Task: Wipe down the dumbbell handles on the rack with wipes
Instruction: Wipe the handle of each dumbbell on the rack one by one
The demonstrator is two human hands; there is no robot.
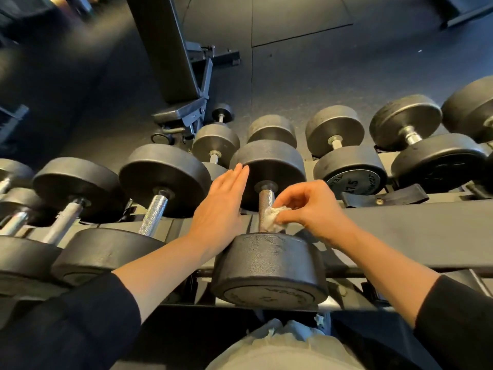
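Observation:
A black dumbbell lies on the rack (400, 228) in front of me, its near head (269, 271) close to my body and its knurled steel handle (266, 201) running away from me. My right hand (312, 206) pinches a crumpled white wipe (274, 218) against the right side of that handle. My left hand (222, 206) is flat with straight fingers, lying beside the handle; its fingertips touch the dumbbell's far head (277, 166).
More dumbbells line the rack: several to the left, one with a bare knurled handle (153, 217), and larger ones at the right (352, 169). A weight bench (170, 62) stands on the dark floor beyond the rack.

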